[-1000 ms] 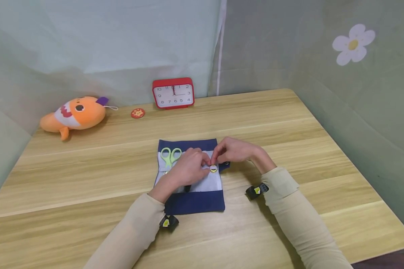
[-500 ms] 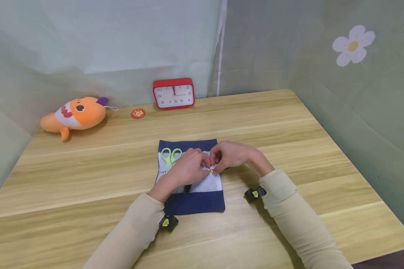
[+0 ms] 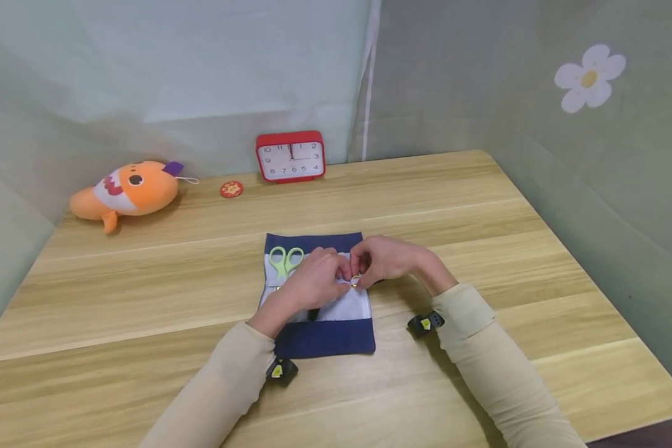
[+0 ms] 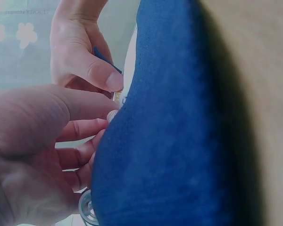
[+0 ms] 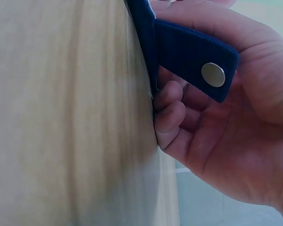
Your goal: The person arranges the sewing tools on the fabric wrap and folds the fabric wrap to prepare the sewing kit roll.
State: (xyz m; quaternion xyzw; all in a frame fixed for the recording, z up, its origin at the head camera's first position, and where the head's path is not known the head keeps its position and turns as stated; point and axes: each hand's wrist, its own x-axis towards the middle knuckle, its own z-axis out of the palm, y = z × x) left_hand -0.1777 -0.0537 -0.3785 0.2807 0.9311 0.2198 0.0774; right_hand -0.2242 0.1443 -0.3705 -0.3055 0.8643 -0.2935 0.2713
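A navy cloth pouch point(image 3: 325, 339) lies spread on the table, its pale lining facing up. Green-handled scissors point(image 3: 280, 261) are tucked into its left side. My left hand point(image 3: 316, 280) bends over the middle of the lining; in the left wrist view its thumb and fingertips pinch a small pale ribbed piece point(image 4: 112, 115). Close against it on the right, my right hand point(image 3: 389, 256) pinches a small gold-rimmed round piece point(image 3: 355, 282) between thumb and fingers. The pouch's snap strap point(image 5: 195, 56) sticks out beneath the right palm. A dark item point(image 3: 313, 314) shows partly under the left hand.
A red clock point(image 3: 291, 157) stands at the table's back edge, with a round red badge point(image 3: 231, 189) to its left. An orange plush shark point(image 3: 131, 190) lies at the back left. Cloth walls point(image 3: 201, 62) border the back and sides.
My right hand has shifted slightly down toward me, and its thumb has come onto the gold-rimmed piece. The strap has become hidden behind that hand. My left hand stays in place.
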